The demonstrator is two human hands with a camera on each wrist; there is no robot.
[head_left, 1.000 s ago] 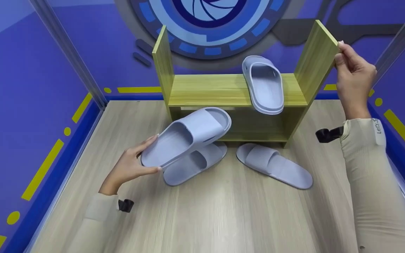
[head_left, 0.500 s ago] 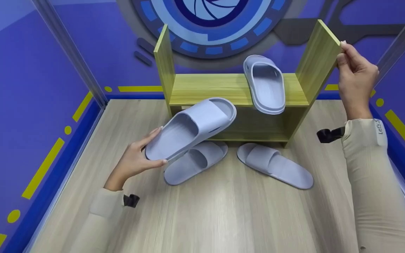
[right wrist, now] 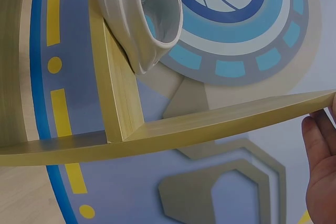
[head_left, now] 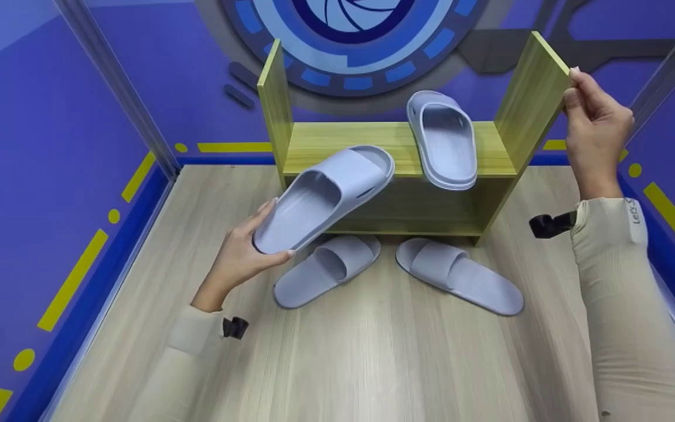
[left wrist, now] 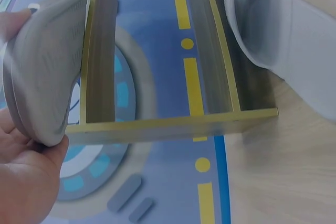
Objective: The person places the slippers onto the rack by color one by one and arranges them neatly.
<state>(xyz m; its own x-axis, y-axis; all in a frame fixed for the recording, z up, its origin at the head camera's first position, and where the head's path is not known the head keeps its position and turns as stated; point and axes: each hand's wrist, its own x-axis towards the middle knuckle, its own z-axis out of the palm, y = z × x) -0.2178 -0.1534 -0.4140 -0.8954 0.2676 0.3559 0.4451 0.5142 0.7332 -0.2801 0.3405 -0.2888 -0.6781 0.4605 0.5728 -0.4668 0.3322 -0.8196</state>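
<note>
My left hand (head_left: 242,253) grips a light grey slipper (head_left: 346,176) by its heel, fingers on one side and thumb on the other. That slipper is raised, its toe in front of the upper board of a small wooden shoe rack (head_left: 331,133). In the left wrist view its sole (left wrist: 50,61) faces the camera. A matching slipper (head_left: 447,143) sits on the right part of the upper board, heel jutting past the front edge. My right hand (head_left: 598,132) pinches the front edge of the rack's right side panel (right wrist: 252,111).
Two grey slippers lie on the wood-patterned floor (head_left: 372,363) before the rack: a left one (head_left: 326,272) and a right one (head_left: 460,275), toes towards the rack. A blue patterned wall (head_left: 208,76) stands behind, with blue walls on both sides.
My left hand has lifted the slipper up and to the right, towards the upper board, uncovering more of the left floor slipper. The right hand keeps its hold on the side panel.
</note>
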